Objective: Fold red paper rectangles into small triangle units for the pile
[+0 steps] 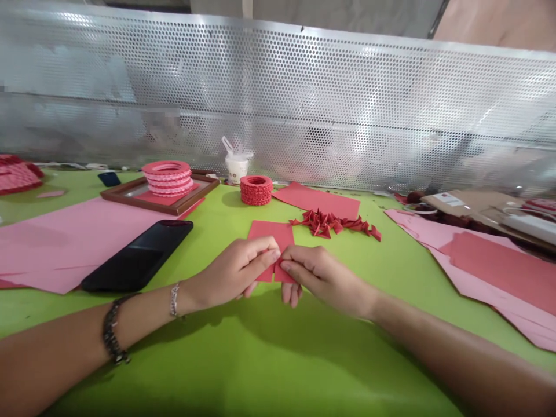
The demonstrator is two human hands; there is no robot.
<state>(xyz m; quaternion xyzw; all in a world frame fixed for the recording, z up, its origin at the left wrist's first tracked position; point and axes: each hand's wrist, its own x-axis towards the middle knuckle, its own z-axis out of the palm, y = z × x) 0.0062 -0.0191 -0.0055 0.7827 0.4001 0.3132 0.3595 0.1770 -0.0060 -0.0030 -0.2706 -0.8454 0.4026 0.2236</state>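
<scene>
A small red paper (271, 230) is held upright over the green table (278, 359), with a short slit at its lower edge between my hands. My left hand (241, 266) pinches it from the left, thumb in front. From the right, my right hand (319, 275) pinches the same paper, its fingertips almost touching those of the left. Just behind the hands lies a pile of small folded red paper pieces (324, 223). A larger red sheet (319, 200) is behind that pile.
A black phone (139, 255) lies left on pink sheets (82, 231). Behind are a framed tray (117, 197) with stacked pink rings (167, 178), red rings (256, 191) and a white cup (237, 168). Papers (499, 266) spread at right, before a perforated metal screen (278, 98).
</scene>
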